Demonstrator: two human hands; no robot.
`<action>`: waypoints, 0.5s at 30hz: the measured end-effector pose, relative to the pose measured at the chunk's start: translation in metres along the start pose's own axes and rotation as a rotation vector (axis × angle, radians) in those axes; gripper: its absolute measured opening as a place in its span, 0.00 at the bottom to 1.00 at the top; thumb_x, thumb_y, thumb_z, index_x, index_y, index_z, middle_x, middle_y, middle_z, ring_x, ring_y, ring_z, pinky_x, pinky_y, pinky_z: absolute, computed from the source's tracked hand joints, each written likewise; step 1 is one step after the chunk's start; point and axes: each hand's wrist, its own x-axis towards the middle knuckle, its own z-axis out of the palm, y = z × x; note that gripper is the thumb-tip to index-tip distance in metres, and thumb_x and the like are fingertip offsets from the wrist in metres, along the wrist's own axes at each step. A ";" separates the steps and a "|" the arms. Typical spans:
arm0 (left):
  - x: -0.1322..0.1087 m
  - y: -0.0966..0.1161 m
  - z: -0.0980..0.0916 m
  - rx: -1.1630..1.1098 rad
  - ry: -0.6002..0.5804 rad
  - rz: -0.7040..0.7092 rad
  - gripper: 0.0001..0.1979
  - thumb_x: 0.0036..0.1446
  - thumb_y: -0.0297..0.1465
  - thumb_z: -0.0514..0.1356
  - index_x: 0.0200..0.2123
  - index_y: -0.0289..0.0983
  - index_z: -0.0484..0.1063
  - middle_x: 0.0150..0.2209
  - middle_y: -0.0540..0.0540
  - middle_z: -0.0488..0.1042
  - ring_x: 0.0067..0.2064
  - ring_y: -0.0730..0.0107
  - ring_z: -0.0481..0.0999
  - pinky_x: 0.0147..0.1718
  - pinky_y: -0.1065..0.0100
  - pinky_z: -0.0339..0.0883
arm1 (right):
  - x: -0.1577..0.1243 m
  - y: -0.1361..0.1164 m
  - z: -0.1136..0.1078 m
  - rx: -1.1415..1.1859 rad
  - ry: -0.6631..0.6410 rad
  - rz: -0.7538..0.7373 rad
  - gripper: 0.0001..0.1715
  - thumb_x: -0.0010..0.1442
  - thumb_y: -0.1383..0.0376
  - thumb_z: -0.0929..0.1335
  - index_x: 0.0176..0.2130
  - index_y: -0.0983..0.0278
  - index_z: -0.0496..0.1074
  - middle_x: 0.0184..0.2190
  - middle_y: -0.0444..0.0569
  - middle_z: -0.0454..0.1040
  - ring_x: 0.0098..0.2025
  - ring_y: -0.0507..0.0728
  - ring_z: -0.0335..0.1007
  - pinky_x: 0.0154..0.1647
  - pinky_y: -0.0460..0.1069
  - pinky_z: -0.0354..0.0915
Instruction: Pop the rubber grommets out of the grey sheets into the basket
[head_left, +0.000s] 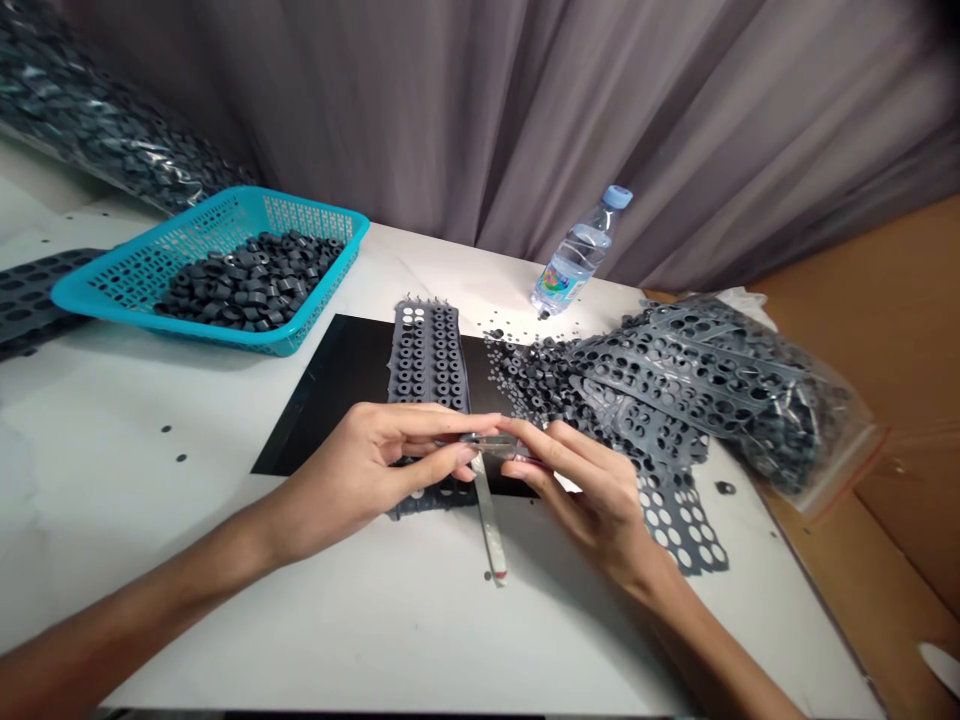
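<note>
My left hand [386, 460] is closed in a pinch, its fingertips at the left end of a small shiny grey piece [495, 443]. The right end of that piece is gripped by my right hand [585, 475], thumb and fingers pressed together. Its exact kind is unclear, and the fingers cover both ends. Below the fingertips a narrow pale strip [491, 520] with a red end slants down; whether it is held or lies on the table cannot be told. Behind my left hand lies a dark rubber sheet [427, 355] with rows of rings, on a black mat [322, 400].
A blue basket [292, 340] holding many dark rings stands at the left, near a large clear bag [127, 130] of dark pieces. Punched sheets and loose bits [637, 390] pile up at right beside a plastic bag [810, 430]. A water bottle [574, 255] stands near the curtain.
</note>
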 end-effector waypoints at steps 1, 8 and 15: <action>0.000 -0.001 0.000 -0.002 0.005 0.002 0.16 0.66 0.37 0.66 0.56 0.47 0.82 0.54 0.48 0.82 0.43 0.66 0.85 0.51 0.66 0.81 | 0.000 0.000 0.000 0.009 -0.001 0.002 0.23 0.74 0.64 0.68 0.65 0.61 0.72 0.30 0.44 0.67 0.28 0.52 0.64 0.28 0.47 0.62; -0.002 -0.006 0.002 0.000 0.028 0.019 0.17 0.66 0.38 0.67 0.57 0.48 0.81 0.57 0.48 0.81 0.42 0.66 0.86 0.49 0.66 0.82 | -0.001 0.001 -0.002 0.013 -0.022 -0.005 0.24 0.73 0.65 0.68 0.66 0.60 0.71 0.29 0.43 0.65 0.28 0.52 0.63 0.28 0.47 0.61; -0.002 -0.003 0.003 0.006 0.024 0.030 0.16 0.66 0.37 0.67 0.56 0.48 0.81 0.58 0.49 0.80 0.42 0.67 0.87 0.48 0.69 0.83 | -0.003 0.003 -0.001 -0.009 -0.039 -0.006 0.25 0.73 0.65 0.69 0.67 0.60 0.70 0.30 0.43 0.65 0.28 0.52 0.62 0.29 0.47 0.61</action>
